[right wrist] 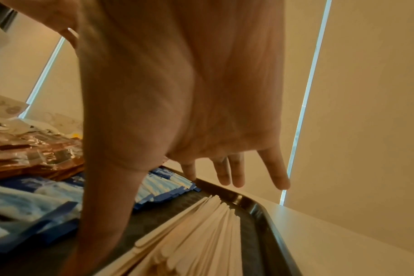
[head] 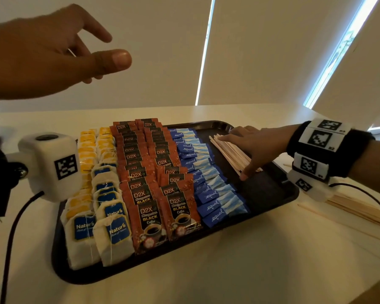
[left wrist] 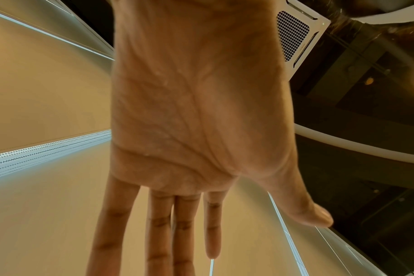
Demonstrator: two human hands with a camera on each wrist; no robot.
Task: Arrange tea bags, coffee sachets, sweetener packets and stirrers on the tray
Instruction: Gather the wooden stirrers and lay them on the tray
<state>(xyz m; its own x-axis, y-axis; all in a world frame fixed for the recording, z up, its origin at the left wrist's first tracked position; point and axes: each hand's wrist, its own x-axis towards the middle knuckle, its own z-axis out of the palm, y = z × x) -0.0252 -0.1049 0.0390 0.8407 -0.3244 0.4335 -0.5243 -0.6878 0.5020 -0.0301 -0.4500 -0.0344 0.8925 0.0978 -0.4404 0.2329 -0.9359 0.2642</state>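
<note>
On the dark tray (head: 272, 194) lie rows of tea bags (head: 105, 216) at the left, then red coffee sachets (head: 149, 194), then blue sweetener packets (head: 208, 185). A fan of wooden stirrers (head: 230, 150) lies on the right part of the tray. My right hand (head: 257, 145) is spread over them, thumb down at their near ends and straight fingers over their far ends. The right wrist view shows the stirrers (right wrist: 201, 233) under that hand (right wrist: 177, 93). My left hand (head: 59, 51) is raised high above the table's left side, and its fingers (left wrist: 158, 233) are straight and hold nothing.
More loose stirrers (head: 355, 209) lie on the white table (head: 228, 270) just right of the tray, under my right wrist. The tray's raised rim (right wrist: 271, 224) runs close beside the stirrers. Window blinds stand behind the table.
</note>
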